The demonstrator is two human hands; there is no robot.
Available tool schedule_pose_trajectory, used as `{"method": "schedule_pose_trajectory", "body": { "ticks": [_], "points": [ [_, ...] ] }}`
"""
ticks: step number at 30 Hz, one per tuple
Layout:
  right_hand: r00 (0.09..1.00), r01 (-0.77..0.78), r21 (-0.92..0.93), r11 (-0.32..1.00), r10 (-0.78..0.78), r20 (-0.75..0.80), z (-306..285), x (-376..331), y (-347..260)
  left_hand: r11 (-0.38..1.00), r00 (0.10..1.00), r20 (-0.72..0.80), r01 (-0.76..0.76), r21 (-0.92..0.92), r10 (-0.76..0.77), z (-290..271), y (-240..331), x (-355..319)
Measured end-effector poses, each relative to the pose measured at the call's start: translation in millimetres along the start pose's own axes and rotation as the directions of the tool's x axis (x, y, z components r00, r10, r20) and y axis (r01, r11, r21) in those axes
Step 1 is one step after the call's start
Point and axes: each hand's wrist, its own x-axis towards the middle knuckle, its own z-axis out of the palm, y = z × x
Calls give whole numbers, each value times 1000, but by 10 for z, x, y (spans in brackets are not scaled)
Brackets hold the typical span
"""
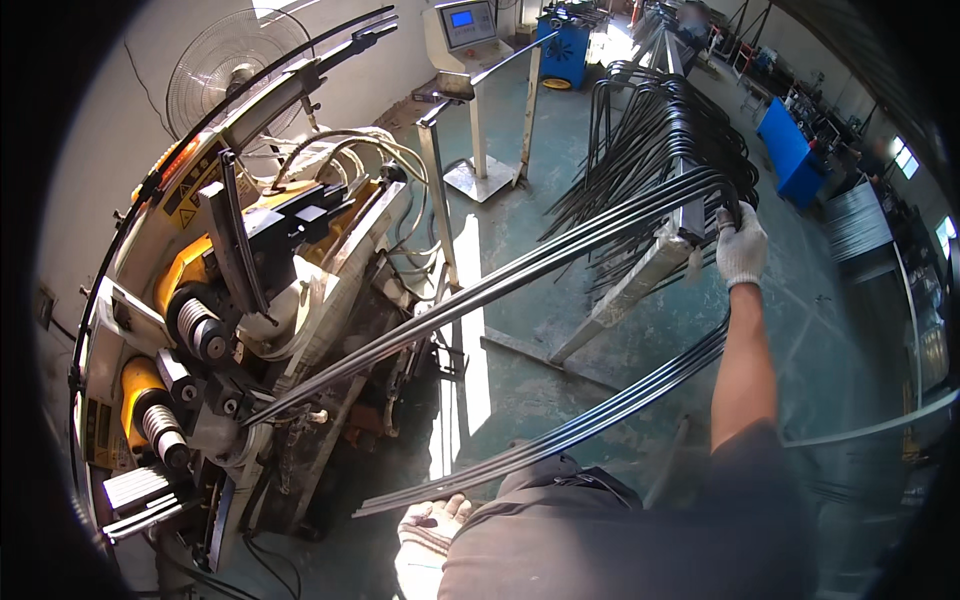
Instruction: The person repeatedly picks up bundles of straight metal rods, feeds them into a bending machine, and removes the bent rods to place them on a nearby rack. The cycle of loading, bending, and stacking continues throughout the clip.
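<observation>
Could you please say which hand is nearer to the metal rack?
Right. The right hand is beside the near end of the metal rack, gripping bent rods; the left hand is farther off, near their lower tips.

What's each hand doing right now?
Right white-gloved hand: closed around long, bent, dark metal rods.
Left white-gloved hand: open, fingers curled, near those rods; touch unclear.
</observation>
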Motion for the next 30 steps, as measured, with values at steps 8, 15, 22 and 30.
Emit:
{"method": "schedule_pose_trajectory", "body": {
  "ticks": [8, 15, 22, 30],
  "points": [
    [906, -313, -320, 894, 382, 183, 1948, 1759, 1644, 711, 796, 212, -602, 364, 566, 1481, -169, 67],
    [969, 177, -379, 908, -94, 228, 2015, 2753, 2025, 439, 694, 242, -646, 624, 678, 1087, -444, -253],
    [795, 401, -7, 916, -344, 500, 2304, -1231, 1895, 231, 235, -87, -707, 668, 968, -1063, -689, -1159],
    [-345, 697, 642, 319, -636, 690, 2623, -5272, -27, 253, -394, -419, -408, 877, 818, -3407, -1504, -3551]
  ]
}}
